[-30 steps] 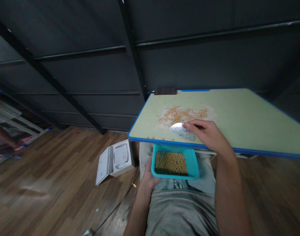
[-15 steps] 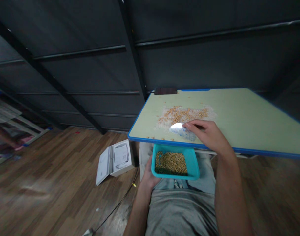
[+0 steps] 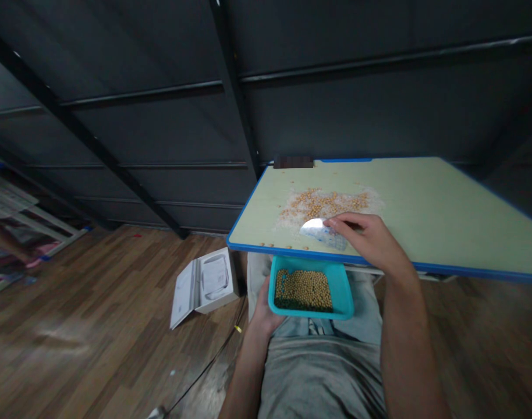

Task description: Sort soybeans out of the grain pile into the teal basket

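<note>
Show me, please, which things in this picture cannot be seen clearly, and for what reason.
All in head view:
Left hand: most fingers, hidden by the turquoise tray.
Shiny piece in right hand: bluish pattern too small to read.
Dark item at table's far edge: blurred into blocks.
White grains among the beans: too small to identify.
White object on the floor: cut off by bottom edge.
</note>
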`<state>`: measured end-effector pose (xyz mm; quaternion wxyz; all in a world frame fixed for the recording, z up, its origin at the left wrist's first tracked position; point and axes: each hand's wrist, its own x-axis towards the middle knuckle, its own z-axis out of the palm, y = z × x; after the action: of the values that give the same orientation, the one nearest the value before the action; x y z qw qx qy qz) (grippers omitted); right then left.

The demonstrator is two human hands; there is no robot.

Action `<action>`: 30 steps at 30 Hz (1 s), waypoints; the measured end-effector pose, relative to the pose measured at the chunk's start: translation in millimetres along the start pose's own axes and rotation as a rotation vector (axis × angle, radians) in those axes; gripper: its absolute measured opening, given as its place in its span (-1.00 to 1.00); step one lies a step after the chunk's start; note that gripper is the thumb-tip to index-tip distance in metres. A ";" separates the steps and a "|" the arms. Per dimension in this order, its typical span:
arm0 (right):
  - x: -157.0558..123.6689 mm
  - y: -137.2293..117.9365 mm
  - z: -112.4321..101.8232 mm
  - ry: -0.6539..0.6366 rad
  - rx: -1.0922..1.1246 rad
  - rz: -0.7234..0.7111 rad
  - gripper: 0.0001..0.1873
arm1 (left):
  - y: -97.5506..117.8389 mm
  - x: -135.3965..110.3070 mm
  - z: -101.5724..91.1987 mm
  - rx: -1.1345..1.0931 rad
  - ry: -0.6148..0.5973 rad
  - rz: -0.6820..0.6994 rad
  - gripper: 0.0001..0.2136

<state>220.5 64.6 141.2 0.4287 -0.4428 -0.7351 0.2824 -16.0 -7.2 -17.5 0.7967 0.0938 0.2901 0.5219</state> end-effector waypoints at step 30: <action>0.3 -0.8 0.1 -0.007 0.007 -0.020 -0.75 | 2.5 -6.5 20.6 0.022 -0.010 0.023 -0.72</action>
<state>220.0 64.5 141.9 0.4304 -0.4328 -0.7402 0.2821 -8.2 -8.7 2.8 0.7909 0.1084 0.2908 0.5274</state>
